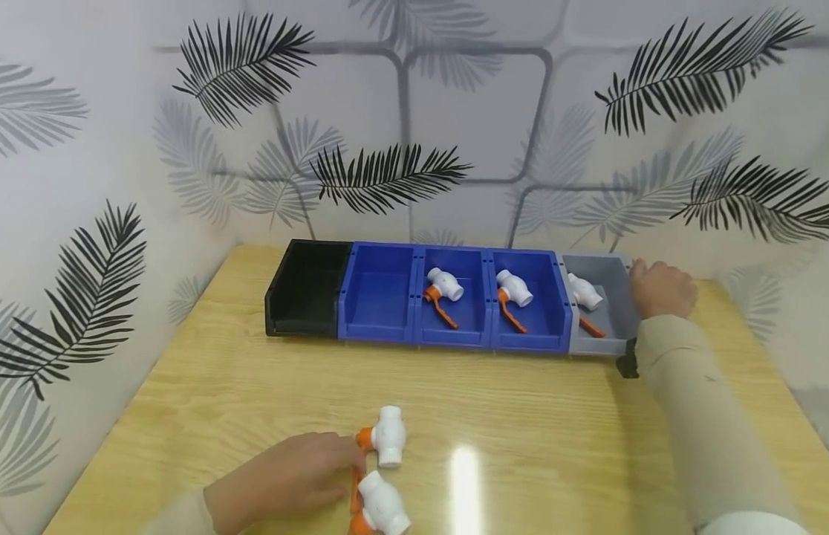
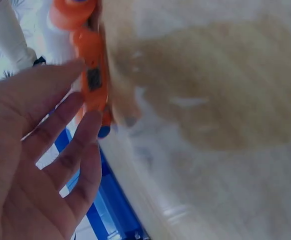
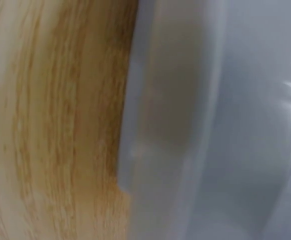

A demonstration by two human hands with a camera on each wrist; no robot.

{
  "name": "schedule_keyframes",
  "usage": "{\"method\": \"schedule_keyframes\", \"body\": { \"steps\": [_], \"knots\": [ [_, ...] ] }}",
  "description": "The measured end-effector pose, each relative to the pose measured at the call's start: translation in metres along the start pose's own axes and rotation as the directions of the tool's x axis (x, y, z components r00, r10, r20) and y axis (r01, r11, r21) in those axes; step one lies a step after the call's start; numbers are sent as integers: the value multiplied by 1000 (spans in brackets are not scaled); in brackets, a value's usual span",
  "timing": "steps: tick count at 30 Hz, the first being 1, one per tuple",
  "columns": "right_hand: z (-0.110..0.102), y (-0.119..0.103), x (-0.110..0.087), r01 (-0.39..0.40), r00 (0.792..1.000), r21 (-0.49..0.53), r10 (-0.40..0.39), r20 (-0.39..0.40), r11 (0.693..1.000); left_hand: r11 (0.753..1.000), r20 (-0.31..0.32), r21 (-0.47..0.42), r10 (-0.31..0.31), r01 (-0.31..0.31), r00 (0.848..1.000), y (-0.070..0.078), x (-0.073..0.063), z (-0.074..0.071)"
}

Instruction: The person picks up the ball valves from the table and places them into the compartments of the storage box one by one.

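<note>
My left hand (image 1: 301,472) is at the near left of the table, fingertips right at the orange handle (image 2: 93,80) of a white ball valve. Its thumb stands apart from the loosely bent fingers in the left wrist view. Two such valves lie there: an upper ball valve (image 1: 391,437) and a lower ball valve (image 1: 384,505). At the far right end of the bin row, my right hand (image 1: 662,290) grips the side rim of the grey bin (image 1: 615,297), fingers curled over it. That bin holds a white valve (image 1: 584,292) with an orange handle.
Joined to the grey bin are three blue bins and a black bin (image 1: 310,290) at the left end. The middle blue bin holds a valve (image 1: 446,284), and the right blue bin another valve (image 1: 515,288). A leaf-patterned wall (image 1: 454,119) stands behind the wooden table (image 1: 254,394).
</note>
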State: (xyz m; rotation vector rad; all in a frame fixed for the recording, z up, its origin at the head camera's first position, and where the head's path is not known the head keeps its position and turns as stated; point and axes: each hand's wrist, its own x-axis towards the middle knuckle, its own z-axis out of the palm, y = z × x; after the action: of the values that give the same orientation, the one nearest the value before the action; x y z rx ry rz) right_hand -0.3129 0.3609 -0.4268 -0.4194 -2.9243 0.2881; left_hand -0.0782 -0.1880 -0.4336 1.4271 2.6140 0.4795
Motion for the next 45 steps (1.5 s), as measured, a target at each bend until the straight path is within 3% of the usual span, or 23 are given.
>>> {"method": "schedule_keyframes", "body": {
  "steps": [6, 12, 20, 31, 41, 45],
  "knots": [
    [0, -3, -1, -17, 1000, -27, 18, 16, 999, 989, -84, 110, 109, -100, 990, 1, -5, 7],
    [0, -4, -3, -40, 999, -44, 40, 17, 998, 991, -88, 110, 86, -76, 992, 2, -3, 9],
    [-2, -4, -2, -43, 998, -65, 46, 44, 997, 986, -124, 138, 111, -94, 986, 1, 0, 13],
    [-1, -3, -1, -52, 998, -87, 56, 42, 995, 989, -70, 95, 122, -115, 990, -2, 2, 15],
    [-1, -3, 0, -55, 998, -78, 58, 40, 995, 983, -127, 72, 177, -169, 976, -2, 4, 17],
    [-1, -4, -2, -58, 998, -79, 61, 28, 995, 983, -132, 93, 172, -161, 976, -2, 4, 16]
  ]
}}
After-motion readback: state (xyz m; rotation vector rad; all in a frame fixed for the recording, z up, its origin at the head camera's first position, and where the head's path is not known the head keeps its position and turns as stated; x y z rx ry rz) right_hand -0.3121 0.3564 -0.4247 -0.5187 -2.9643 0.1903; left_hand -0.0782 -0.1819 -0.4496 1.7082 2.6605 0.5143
